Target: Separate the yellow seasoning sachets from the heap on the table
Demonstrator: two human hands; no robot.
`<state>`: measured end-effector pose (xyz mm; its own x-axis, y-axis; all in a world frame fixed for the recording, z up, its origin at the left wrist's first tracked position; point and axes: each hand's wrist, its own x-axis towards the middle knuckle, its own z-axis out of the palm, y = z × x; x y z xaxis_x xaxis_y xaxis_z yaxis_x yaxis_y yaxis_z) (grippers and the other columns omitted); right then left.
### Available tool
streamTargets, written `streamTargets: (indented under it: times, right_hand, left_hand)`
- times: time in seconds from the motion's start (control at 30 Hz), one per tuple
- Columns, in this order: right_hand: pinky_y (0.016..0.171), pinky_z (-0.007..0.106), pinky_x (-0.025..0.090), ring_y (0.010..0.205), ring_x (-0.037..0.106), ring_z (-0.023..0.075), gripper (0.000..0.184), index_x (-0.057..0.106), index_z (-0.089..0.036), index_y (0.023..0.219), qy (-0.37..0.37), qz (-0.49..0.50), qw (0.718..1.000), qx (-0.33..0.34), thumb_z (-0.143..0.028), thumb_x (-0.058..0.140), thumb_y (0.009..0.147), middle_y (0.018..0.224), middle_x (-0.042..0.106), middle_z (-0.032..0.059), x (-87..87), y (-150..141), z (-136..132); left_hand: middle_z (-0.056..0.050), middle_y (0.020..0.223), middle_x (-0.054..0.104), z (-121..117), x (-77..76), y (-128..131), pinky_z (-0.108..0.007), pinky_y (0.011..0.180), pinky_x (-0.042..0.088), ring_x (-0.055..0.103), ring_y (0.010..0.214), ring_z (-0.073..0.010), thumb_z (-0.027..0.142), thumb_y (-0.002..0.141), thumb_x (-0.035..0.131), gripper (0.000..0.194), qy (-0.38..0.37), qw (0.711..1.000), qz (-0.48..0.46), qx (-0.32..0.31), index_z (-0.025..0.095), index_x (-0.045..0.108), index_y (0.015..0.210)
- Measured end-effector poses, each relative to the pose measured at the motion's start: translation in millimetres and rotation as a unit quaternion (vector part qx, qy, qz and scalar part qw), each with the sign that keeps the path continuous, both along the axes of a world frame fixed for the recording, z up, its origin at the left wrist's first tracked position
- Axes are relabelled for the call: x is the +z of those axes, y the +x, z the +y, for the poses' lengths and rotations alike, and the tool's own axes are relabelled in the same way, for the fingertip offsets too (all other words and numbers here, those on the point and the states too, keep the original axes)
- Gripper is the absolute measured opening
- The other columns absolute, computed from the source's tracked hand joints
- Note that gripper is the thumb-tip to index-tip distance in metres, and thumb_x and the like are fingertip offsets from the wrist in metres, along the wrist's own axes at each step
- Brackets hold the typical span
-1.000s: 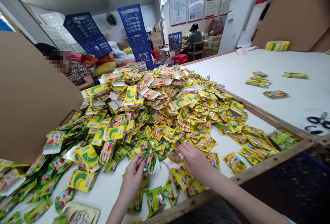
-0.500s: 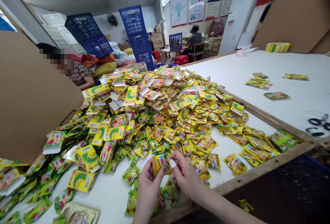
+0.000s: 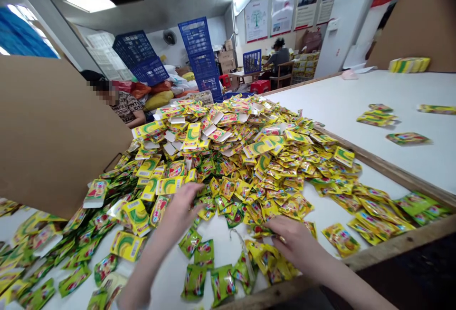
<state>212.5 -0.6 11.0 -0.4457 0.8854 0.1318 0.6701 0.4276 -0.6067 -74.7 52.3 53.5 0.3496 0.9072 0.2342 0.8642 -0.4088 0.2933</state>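
Note:
My left hand [image 3: 183,203] is slightly blurred, its fingers apart over the near side of the heap, close to a small yellow box [image 3: 170,185] and green packets. Lower right, my right hand [image 3: 294,243] has curled fingers on a small yellow packet [image 3: 259,231]; its fingertips are partly hidden. Under and beside it lie more yellow packets [image 3: 272,265]. Between the hands, several green packets [image 3: 193,281] lie on the white tabletop [image 3: 167,272]. A thin pale strip with a cord loop [image 3: 249,260] rests across one green packet.
A large heap of yellow boxes and packets [image 3: 228,134] fills the middle. Cardboard [image 3: 53,129] stands at left; a wooden edge strip [image 3: 381,162] runs along the right. Blue crates [image 3: 197,53] are stacked behind. One person [image 3: 126,105] sits at left, another [image 3: 280,58] farther back.
The yellow packet held between both hands has left them. My left hand has moved up and left to the heap; my right hand has shifted right and down onto yellow packets. The view has turned slightly left.

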Motion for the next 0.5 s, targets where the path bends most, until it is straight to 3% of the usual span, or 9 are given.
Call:
streamTargets:
  times: [0.07, 0.17, 0.23, 0.27, 0.33, 0.4, 0.43, 0.47, 0.5]
  right_hand:
    - [0.076, 0.032, 0.045, 0.087, 0.058, 0.0214, 0.031, 0.062, -0.017, 0.094, 0.016, 0.038, 0.999, -0.023, -0.006, 0.043, 0.073, 0.093, 0.063, 0.0093, -6.5, 10.8, -0.7]
    - [0.080, 0.035, 0.045, 0.090, 0.057, 0.0215, 0.031, 0.062, -0.018, 0.096, -0.011, 0.152, 0.987, -0.051, -0.006, 0.046, 0.073, 0.094, 0.064, 0.0078, -11.0, 16.4, -2.0]
    - [0.075, 0.034, 0.047, 0.085, 0.058, 0.0209, 0.021, 0.064, -0.019, 0.093, -0.092, 0.256, 0.960, -0.063, -0.014, 0.053, 0.076, 0.090, 0.065, 0.0060, -11.7, 11.2, -3.9]
    - [0.069, 0.032, 0.049, 0.080, 0.059, 0.0199, 0.017, 0.064, -0.020, 0.092, -0.152, 0.320, 0.933, -0.060, -0.020, 0.056, 0.077, 0.087, 0.065, 0.0051, -11.8, 6.3, -5.3]
    - [0.060, 0.029, 0.050, 0.072, 0.059, 0.0171, 0.019, 0.064, -0.019, 0.092, -0.281, 0.455, 0.844, -0.035, -0.031, 0.061, 0.077, 0.082, 0.065, 0.0035, -11.6, -6.6, -8.5]
    - [0.063, 0.030, 0.051, 0.073, 0.060, 0.0155, 0.021, 0.064, -0.020, 0.089, -0.368, 0.574, 0.732, -0.013, -0.035, 0.066, 0.074, 0.081, 0.065, 0.0019, -10.6, -20.5, -10.8]
    - [0.069, 0.033, 0.051, 0.076, 0.061, 0.0155, 0.023, 0.064, -0.020, 0.088, -0.391, 0.617, 0.683, -0.005, -0.036, 0.069, 0.072, 0.083, 0.065, 0.0017, -9.4, -26.6, -11.1]
    - [0.075, 0.036, 0.050, 0.080, 0.061, 0.0159, 0.024, 0.064, -0.021, 0.089, -0.405, 0.647, 0.646, 0.000, -0.036, 0.070, 0.071, 0.086, 0.066, 0.0019, -7.7, -31.6, -10.7]
    - [0.078, 0.038, 0.049, 0.083, 0.062, 0.0164, 0.026, 0.064, -0.021, 0.090, -0.409, 0.663, 0.627, 0.001, -0.036, 0.071, 0.070, 0.089, 0.066, 0.0022, -5.3, -35.2, -9.8]
  left_hand:
    - [-0.014, 0.120, 0.047, 29.8, 13.6, -36.3, -0.053, 0.096, 0.035, 0.042, 0.116, -0.0344, 0.030, 0.074, 0.060, 0.054, 0.045, 0.991, 0.085, 0.094, 0.020, 0.042, 0.124]
    - [-0.015, 0.112, 0.052, 52.2, 21.3, -63.4, -0.056, 0.088, 0.040, 0.048, 0.108, -0.0388, 0.022, 0.067, 0.064, 0.053, 0.037, 0.989, 0.100, 0.107, 0.019, 0.049, 0.118]
    - [-0.014, 0.112, 0.053, 48.0, 19.7, -57.7, -0.053, 0.086, 0.044, 0.052, 0.104, -0.0353, 0.023, 0.072, 0.057, 0.046, 0.044, 0.988, 0.099, 0.106, 0.019, 0.048, 0.117]
    - [-0.013, 0.113, 0.052, 40.3, 17.2, -48.4, -0.051, 0.084, 0.046, 0.054, 0.102, -0.0324, 0.025, 0.075, 0.055, 0.046, 0.049, 0.991, 0.067, 0.107, 0.019, 0.044, 0.119]
    - [-0.011, 0.115, 0.050, 15.7, 8.6, -20.0, -0.043, 0.081, 0.050, 0.059, 0.096, -0.0259, 0.030, 0.077, 0.055, 0.050, 0.050, 0.990, -0.085, 0.104, 0.022, 0.035, 0.122]
    - [-0.008, 0.112, 0.052, -16.0, -4.2, 14.3, -0.037, 0.077, 0.053, 0.060, 0.094, -0.0229, 0.030, 0.073, 0.062, 0.053, 0.034, 0.940, -0.329, 0.085, 0.025, 0.034, 0.118]
    - [-0.008, 0.117, 0.051, -32.1, -11.3, 30.3, -0.036, 0.081, 0.052, 0.058, 0.101, -0.0237, 0.027, 0.071, 0.065, 0.053, 0.006, 0.913, -0.403, 0.058, 0.026, 0.036, 0.115]
    - [-0.009, 0.121, 0.049, -46.9, -18.3, 43.7, -0.037, 0.085, 0.050, 0.055, 0.108, -0.0248, 0.023, 0.070, 0.067, 0.052, -0.014, 0.892, -0.450, 0.037, 0.027, 0.038, 0.113]
    - [-0.009, 0.124, 0.047, -59.7, -24.5, 53.5, -0.039, 0.089, 0.047, 0.049, 0.115, -0.0258, 0.019, 0.070, 0.066, 0.051, -0.024, 0.880, -0.475, 0.012, 0.028, 0.039, 0.111]
